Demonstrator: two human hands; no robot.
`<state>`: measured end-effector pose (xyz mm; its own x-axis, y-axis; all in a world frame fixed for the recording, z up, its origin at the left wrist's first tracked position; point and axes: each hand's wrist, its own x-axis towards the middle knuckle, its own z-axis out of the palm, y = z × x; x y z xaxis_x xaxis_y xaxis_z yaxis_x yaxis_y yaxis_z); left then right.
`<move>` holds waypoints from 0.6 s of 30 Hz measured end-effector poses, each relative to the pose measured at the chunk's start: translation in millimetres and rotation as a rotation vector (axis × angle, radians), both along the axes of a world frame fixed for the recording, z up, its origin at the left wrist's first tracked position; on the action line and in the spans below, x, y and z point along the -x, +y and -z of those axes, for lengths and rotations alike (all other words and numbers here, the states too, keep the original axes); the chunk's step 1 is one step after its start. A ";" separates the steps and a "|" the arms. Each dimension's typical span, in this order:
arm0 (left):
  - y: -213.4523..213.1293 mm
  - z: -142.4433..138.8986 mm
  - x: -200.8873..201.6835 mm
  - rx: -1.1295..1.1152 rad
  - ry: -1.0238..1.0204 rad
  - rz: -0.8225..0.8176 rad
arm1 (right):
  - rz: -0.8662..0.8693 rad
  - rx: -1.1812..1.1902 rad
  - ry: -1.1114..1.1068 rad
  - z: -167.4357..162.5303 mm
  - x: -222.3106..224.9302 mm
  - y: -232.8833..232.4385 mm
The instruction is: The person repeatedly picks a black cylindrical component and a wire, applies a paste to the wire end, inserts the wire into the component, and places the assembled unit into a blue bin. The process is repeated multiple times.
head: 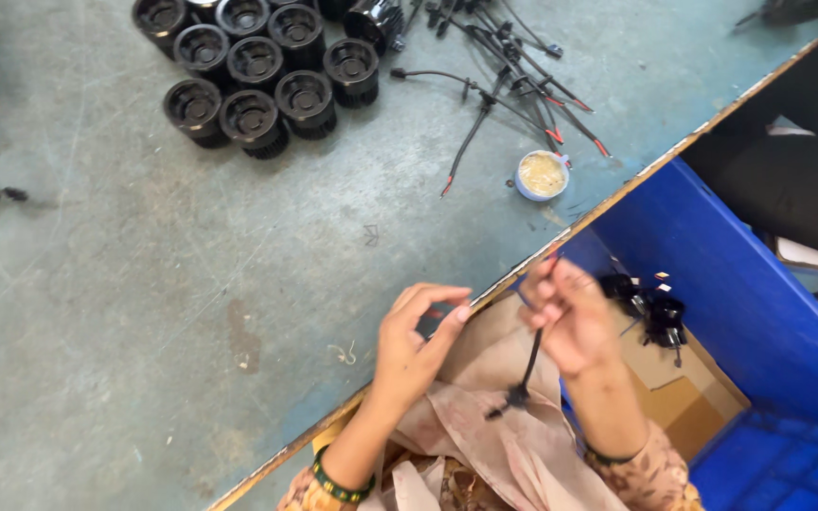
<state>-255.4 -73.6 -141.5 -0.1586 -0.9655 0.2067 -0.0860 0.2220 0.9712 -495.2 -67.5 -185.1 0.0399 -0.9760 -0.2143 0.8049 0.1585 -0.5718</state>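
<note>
1. The black wire lead (527, 364) hangs from my right hand (570, 317), just off the table's edge over my lap; it looks light and limp, with a small stiff connector at its lower end.
2. My right-hand fingers are pinched shut on its upper end. I judge the thin sleeve slippery, so the connector or the bare tip is the better hold.
3. My left hand (414, 341), at 9 o'clock from the lead, curls thumb to forefinger; I cannot tell whether anything sits between them.
4. At 12 o'clock on the grey table (144, 284) stands a small pot of yellowish paste (542, 175), with more wire leads (513, 85) beyond it.
5. At 11 o'clock stand black ribbed housings (257, 76).
6. At 3 o'clock a blue crate (731, 293) holds black parts; nothing blocks the lead.
</note>
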 end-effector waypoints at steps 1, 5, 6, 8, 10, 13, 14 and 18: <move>-1.2 -0.4 3.7 -0.018 0.077 0.032 | -0.031 -0.018 -0.003 3.2 -12.3 6.1; 2.5 -2.0 14.6 -0.078 0.213 0.074 | -0.021 -0.039 0.146 3.6 -41.0 15.2; 4.1 -1.9 16.2 -0.100 0.231 0.073 | -0.001 -0.010 0.198 2.5 -45.4 17.3; 7.2 -1.0 17.1 -0.147 0.266 0.064 | 0.032 0.046 0.299 1.0 -53.9 21.4; 7.1 1.1 16.6 -0.183 0.318 0.084 | 0.064 0.112 0.382 -1.1 -59.9 26.1; 6.1 4.7 13.6 -0.192 0.293 0.085 | 0.073 0.155 0.451 -6.1 -64.3 31.3; 6.1 5.6 12.6 -0.189 0.267 0.080 | 0.070 0.159 0.465 -8.0 -65.5 32.6; 7.6 5.6 13.0 -0.138 0.223 0.007 | 0.099 0.231 0.570 -17.1 -70.5 32.9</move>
